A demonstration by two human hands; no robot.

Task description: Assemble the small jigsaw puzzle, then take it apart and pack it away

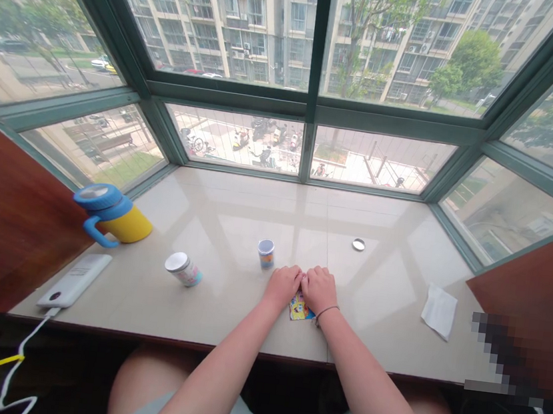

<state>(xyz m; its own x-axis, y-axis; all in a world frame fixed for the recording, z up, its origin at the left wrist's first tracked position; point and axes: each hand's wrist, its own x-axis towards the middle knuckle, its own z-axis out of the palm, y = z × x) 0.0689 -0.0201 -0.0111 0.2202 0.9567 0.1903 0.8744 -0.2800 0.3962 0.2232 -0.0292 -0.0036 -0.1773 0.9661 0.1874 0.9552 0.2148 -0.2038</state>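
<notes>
A small, flat, colourful cartoon picture card (300, 308) lies on the pale tiled sill. My left hand (285, 283) and my right hand (319, 289) meet at its far edge, fingers curled and thumbs close together. Both hands appear closed on the card, and they cover its upper part. Just beyond my left hand stands a small open-topped tin (266, 254) with a blue and orange print. A round silver lid (358, 244) lies farther off to the right.
Left on the sill are a white-lidded canister (184, 269), a yellow and blue thermos jug (119, 216) and a white power bank (74, 280) with a cable. A folded white tissue (439, 312) lies at the right. Green-framed windows (310, 110) close off the back.
</notes>
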